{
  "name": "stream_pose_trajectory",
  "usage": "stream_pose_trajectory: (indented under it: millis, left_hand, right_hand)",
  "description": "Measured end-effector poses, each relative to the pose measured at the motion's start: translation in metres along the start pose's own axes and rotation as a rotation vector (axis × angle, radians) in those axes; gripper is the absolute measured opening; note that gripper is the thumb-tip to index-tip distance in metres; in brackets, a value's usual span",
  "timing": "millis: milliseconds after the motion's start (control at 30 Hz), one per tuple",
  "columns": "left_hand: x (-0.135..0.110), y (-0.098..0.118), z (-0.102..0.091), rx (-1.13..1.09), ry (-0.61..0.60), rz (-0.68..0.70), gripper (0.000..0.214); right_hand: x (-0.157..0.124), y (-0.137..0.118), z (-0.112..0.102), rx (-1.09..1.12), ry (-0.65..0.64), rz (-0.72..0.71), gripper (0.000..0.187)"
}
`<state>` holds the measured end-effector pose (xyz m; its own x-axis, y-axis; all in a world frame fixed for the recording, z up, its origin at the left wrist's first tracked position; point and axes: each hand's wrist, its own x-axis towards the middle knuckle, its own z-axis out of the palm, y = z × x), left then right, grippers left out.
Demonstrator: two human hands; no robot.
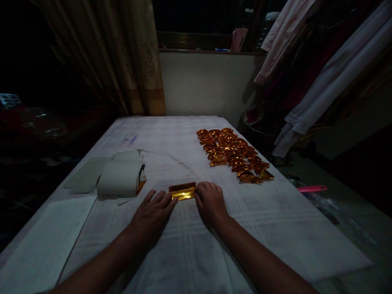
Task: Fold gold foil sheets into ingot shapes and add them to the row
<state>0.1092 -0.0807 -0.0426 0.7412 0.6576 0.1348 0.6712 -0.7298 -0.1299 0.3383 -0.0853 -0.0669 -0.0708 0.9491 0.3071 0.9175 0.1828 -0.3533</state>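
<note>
A sheet of shiny gold foil paper (183,194), partly folded into a long trough, lies on the cloth-covered table in front of me. At its left end, my left hand (154,212) holds it with thumb and index finger, the other fingers somewhat apart. My right hand (212,202) pinches the right end, its fingers curled together. Further back on the right lie several folded gold foil pieces (231,149), closely grouped in rows. To the left is a stack of pale paper sheets (118,177), curved over, with gold foil showing at its right edge.
A flat white sheet (45,241) lies at the table's left front. Beyond the table (183,261) are a curtain (131,61), a pale wall (205,81) and a ledge with a pink container (239,39). Clothes (330,77) hang at right; a pink handle (312,188) shows below.
</note>
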Motion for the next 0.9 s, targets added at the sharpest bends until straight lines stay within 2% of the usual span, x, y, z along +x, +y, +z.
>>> stream_pose_trajectory:
  millis: [133,267,367,467,600,733,833,900]
  left_hand:
    - [0.0,0.002,0.005,0.006,0.024,-0.008,0.049]
    - [0.0,0.002,0.008,-0.014,0.045,-0.012,0.051]
    - [0.001,0.001,0.008,-0.024,0.032,-0.019,0.05]
    - [0.001,0.0,0.005,-0.03,0.034,-0.014,0.049]
    - [0.001,-0.002,0.001,-0.026,0.027,-0.015,0.05]
    - [0.003,0.001,-0.004,-0.036,0.02,-0.05,0.046]
    - [0.012,0.015,-0.003,-0.119,0.067,-0.104,0.034]
    - [0.02,0.028,0.003,-0.188,0.111,-0.084,0.034]
  right_hand:
    - [-0.007,-0.011,0.0,-0.02,-0.014,-0.21,0.033]
    - [-0.014,-0.026,0.002,-0.007,-0.183,-0.284,0.045]
    - [-0.017,-0.027,0.001,-0.001,-0.313,-0.273,0.053]
    - [-0.02,-0.018,-0.004,-0.033,-0.365,-0.201,0.057]
    - [-0.026,-0.001,-0.012,-0.082,-0.34,-0.119,0.059]
    - [-0.03,0.005,-0.015,-0.096,-0.339,-0.107,0.061]
    - [-0.031,0.005,-0.012,-0.096,-0.326,-0.111,0.063]
    - [-0.031,0.006,-0.01,-0.1,-0.311,-0.119,0.061]
